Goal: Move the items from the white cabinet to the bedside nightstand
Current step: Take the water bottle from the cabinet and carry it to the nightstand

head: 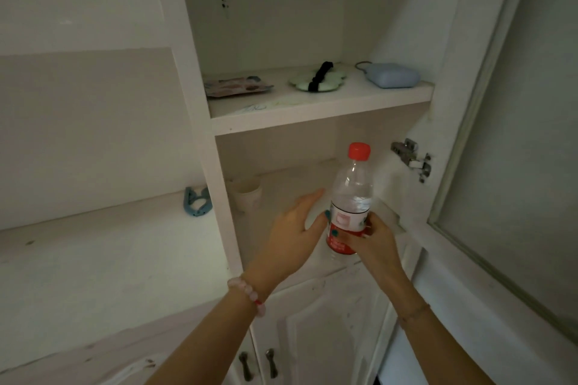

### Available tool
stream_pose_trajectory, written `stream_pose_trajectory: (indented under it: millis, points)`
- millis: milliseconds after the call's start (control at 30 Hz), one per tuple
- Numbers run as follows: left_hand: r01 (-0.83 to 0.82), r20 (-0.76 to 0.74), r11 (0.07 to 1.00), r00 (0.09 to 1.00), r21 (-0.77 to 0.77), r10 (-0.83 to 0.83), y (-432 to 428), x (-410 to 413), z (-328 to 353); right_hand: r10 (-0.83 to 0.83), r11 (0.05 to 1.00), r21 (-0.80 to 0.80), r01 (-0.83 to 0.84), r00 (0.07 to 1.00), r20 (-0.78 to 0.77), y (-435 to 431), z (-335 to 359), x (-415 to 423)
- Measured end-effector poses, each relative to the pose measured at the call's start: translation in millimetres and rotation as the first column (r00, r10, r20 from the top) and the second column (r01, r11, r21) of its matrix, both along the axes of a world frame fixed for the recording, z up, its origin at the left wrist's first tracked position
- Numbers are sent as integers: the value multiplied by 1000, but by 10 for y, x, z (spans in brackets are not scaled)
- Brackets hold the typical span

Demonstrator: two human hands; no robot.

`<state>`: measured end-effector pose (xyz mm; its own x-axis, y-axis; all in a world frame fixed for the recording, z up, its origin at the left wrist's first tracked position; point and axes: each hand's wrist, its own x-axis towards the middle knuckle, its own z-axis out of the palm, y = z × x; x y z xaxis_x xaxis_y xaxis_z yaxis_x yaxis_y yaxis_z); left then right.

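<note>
Blue clip point(197, 201): It lay on the counter, left of the white cabinet point(200, 103), well away from both hands.
Tray point(237, 87): It lay flat on the top shelf, waiting its turn.
Paper cup point(247, 197): It stood at the back left of the low shelf.
Left hand point(294, 225): Its fingers were straight and spread, holding nothing, just beside the bottle. It could help best by cupping the bottle's bottom.
Eye mask point(317, 80): Green, with a black strap, it lay on the top shelf.
Bottle point(351, 197): It stood up straight at the front of the low shelf, red cap on top. The water inside made it heavy, I think, so it should stay upright.
Right hand point(373, 239): Its fingers curled round the bottle's label. A firm hold mattered, since the plastic looked slippery.
Blue case point(392, 75): It sat at the right end of the top shelf.
Door point(453, 72): It hung open on the right. The bottle should come straight out so it would not bump the door.
</note>
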<state>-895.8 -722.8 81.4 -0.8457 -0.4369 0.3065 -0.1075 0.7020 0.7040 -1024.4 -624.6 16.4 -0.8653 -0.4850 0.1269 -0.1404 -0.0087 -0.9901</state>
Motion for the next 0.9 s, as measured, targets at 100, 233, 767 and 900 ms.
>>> stream_pose_trajectory:
  millis: [100, 233, 767, 900]
  points:
    - [124, -106, 916, 990, 380, -91, 111, 65, 86, 11, 1000, -10, -11, 1000, 18, 193, 6, 254]
    - [196, -169, 823, 978, 533, -123, 155, 155, 101, 19, 1000, 9, -19, 1000, 19, 340, 43, 534]
    - [272, -253, 692, 958, 669, -131, 289, 945, -124, -5, 991, 135, 1, 999, 34, 601, -112, 1415]
    - [240, -244, 681, 965, 692, -92, 397, 1149, -120, 20, 983, 183, -18, 1000, -9, 718, -158, 1601]
